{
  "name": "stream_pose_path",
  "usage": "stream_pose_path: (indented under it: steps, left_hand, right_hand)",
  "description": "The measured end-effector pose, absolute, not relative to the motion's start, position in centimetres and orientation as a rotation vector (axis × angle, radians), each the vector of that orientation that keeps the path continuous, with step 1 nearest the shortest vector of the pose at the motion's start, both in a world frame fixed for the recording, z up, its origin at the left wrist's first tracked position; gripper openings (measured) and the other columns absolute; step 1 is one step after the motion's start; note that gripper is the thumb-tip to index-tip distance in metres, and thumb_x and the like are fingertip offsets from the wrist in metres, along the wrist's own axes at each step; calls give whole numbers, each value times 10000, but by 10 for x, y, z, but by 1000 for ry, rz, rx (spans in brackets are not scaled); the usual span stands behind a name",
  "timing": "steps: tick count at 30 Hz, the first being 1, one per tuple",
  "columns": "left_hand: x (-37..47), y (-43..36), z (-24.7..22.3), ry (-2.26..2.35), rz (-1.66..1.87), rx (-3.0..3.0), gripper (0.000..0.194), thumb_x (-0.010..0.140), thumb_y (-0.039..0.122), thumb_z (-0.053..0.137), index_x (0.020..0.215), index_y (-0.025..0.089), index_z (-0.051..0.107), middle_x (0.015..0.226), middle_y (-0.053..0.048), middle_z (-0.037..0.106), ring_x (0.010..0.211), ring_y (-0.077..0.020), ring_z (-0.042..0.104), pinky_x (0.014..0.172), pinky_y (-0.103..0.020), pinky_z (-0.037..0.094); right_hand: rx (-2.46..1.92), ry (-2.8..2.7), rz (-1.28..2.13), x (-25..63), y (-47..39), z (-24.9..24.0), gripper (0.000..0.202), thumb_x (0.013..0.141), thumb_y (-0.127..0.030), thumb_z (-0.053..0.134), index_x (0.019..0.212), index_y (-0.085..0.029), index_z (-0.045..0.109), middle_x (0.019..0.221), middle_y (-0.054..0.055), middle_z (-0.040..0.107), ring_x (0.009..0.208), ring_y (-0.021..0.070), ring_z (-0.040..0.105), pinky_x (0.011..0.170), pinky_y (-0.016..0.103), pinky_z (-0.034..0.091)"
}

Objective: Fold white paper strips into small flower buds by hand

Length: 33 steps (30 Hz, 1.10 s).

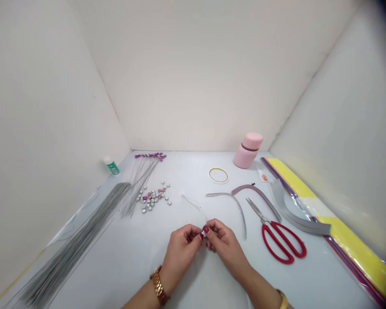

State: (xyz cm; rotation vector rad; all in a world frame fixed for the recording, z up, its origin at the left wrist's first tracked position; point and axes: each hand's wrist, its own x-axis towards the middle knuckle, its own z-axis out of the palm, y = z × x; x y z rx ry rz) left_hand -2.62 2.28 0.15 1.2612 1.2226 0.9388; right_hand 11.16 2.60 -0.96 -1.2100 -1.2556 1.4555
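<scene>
Both hands meet at the near middle of the table, fingertips pinched together. My left hand (pixel 185 243) and my right hand (pixel 221 240) are closed on the end of a thin pale paper strip (pixel 193 203). A small whitish folded bit shows between the fingertips, and the strip's free length runs away to the upper left over the table. To the left of the hands lies a loose pile of small silver, pink and purple folded stars (pixel 152 198). Right of them are curved narrow grey strips (pixel 239 206) and red-handled scissors (pixel 276 236), blades slightly apart.
A bundle of grey wires (pixel 77 244) lies at left, beside purple-tipped wire stems (pixel 146 165). A glue stick (pixel 111 165) stands far left. Toward the back right are a tape roll (pixel 218 175) and pink flask (pixel 248 150). Coloured sheets (pixel 354 236) line the right edge.
</scene>
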Motion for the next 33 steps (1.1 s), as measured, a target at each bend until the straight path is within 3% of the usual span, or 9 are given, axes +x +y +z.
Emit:
stream_pose_path:
  steps: [10,15,19,28,33]
  left_hand:
    - [-30,20,0,1274,862,1691,154,760,127,476,731,158,624,689,-30,649,632,-140,575,595,-208,422]
    - [-30,16,-1,1265,961,1752,178,782,112,464,849,173,618,764,-40,649,693,-144,587,656,-220,435]
    - [-31,16,1,1238,949,1910,198,794,124,455,820,178,644,743,-50,639,700,-156,572,671,-243,416]
    - [-28,25,-3,1066,850,793,54,654,150,612,685,115,639,577,-16,619,519,-99,531,551,-208,403]
    - [-27,27,-5,988,896,654,72,637,149,643,684,95,635,570,-22,612,510,-79,515,546,-189,387]
  right_hand:
    - [-1238,-1103,1485,110,26,-10,221,765,-364,571,682,-169,510,497,-56,451,454,87,394,459,209,300]
    - [-1244,-1089,1478,110,27,-13,230,777,-385,550,696,-176,499,486,-53,474,435,88,404,443,203,302]
    - [-1248,-1097,1453,109,27,-14,225,786,-374,543,692,-174,498,491,-50,469,441,90,407,442,203,310]
    - [-1243,-1259,1259,111,20,-10,176,779,-323,563,685,-178,532,567,-30,468,539,119,460,496,215,360]
    - [-1277,-1251,1381,111,22,-10,259,812,-390,498,670,-174,503,516,-33,493,473,104,455,472,213,354]
